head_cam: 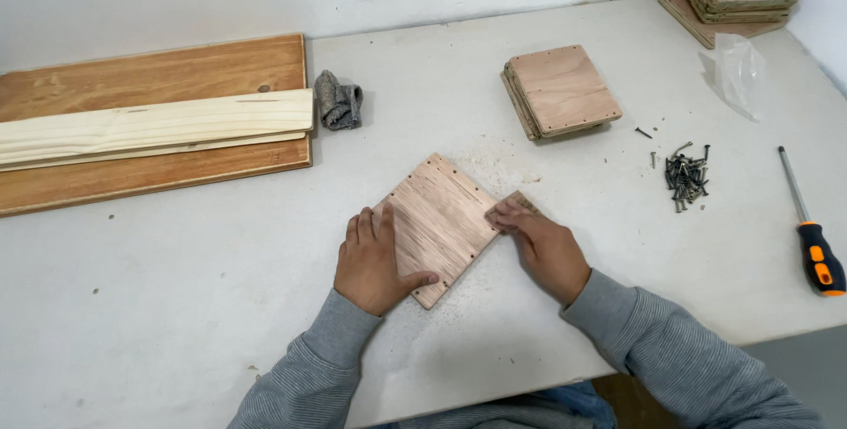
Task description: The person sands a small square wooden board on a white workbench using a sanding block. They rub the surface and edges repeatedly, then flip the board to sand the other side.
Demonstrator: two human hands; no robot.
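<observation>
Square plywood panel [438,224], rough-grained with small holes along its edges, lies flat at the near centre of the white bench [176,305]. Left hand [375,261] rests spread and flat on its left corner; right hand [543,244] presses a small sanding piece [520,202] against its right edge. Farther right: stacked plywood squares [565,89], loose dark screws [686,178], an orange-handled screwdriver [812,231].

Screwdriver [813,231], screw pile [686,177], grey rag [339,101], 2 plywood stacks [561,91].
</observation>
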